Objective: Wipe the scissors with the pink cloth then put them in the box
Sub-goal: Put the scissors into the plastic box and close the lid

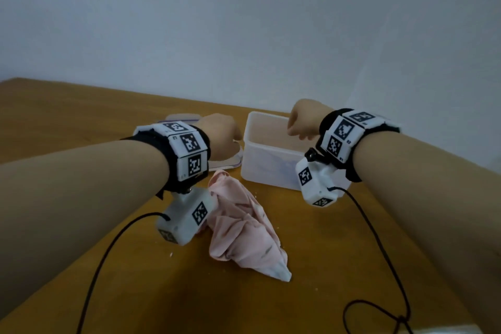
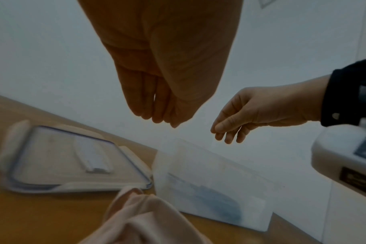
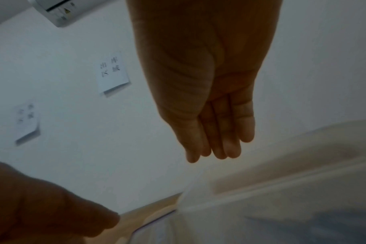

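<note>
From the head camera I see both hands raised over a wooden table. My view of the right hand puts it above the open translucent box, fingers loosely curled and holding nothing. The left hand hangs over the box's lid, which lies flat just left of the box; its fingers droop together, relaxed and empty. A blurred blue shape shows through the box wall in the left wrist view: the scissors, as far as I can tell, lying on the box floor. The pink cloth sits crumpled on the table just in front of the box and lid.
</note>
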Available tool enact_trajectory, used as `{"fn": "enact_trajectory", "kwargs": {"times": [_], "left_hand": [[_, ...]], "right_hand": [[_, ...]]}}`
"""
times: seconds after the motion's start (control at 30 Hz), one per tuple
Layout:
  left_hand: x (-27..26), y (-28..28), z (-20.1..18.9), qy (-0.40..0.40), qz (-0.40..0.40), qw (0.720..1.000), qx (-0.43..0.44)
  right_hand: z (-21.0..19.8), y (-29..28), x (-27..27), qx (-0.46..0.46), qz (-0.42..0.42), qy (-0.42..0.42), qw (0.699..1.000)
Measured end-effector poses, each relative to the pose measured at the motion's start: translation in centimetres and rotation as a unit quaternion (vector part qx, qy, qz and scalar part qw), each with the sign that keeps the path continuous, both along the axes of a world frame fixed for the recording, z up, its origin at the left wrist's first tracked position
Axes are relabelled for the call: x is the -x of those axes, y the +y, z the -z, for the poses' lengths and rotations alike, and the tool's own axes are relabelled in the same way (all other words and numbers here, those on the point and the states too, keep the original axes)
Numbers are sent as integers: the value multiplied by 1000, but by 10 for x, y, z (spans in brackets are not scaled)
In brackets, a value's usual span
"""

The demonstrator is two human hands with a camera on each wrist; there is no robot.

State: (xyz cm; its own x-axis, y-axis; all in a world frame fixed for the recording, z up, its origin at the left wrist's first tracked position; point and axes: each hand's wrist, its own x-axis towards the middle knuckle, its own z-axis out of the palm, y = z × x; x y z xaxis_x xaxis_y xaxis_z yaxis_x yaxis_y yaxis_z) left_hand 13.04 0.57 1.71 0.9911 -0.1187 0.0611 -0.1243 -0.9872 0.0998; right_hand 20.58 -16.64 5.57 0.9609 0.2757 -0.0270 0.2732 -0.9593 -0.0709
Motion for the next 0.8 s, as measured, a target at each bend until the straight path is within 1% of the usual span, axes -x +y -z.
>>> {"fn": "enact_trajectory", "kwargs": {"times": [0.1, 0.2, 0.23, 0.33, 0.47, 0.6, 0.73, 0.8], "left_hand": [[16, 31, 5, 9, -33, 999, -19], [40, 67, 8, 36, -76, 996, -21], [46, 78, 9, 41, -86, 995, -16], [69, 122, 15, 55, -153, 987, -3], [95, 175, 22, 71, -219, 973, 1], [110, 210, 31, 89, -249, 964, 12], [113, 229, 41, 92, -259, 961, 32], [113, 235, 45, 93, -261, 960, 41]], "right_hand": [[-1, 32, 23, -53, -44, -6, 998], [7, 73, 48, -69, -87, 15, 994], [10, 85, 54, -67, -98, 23, 993], [23, 129, 72, -55, -137, 47, 988], [41, 183, 88, -29, -165, 69, 984], [58, 226, 95, 5, -181, 83, 980], [79, 259, 102, 19, -195, 132, 972], [89, 273, 102, 30, -194, 127, 972]]}}
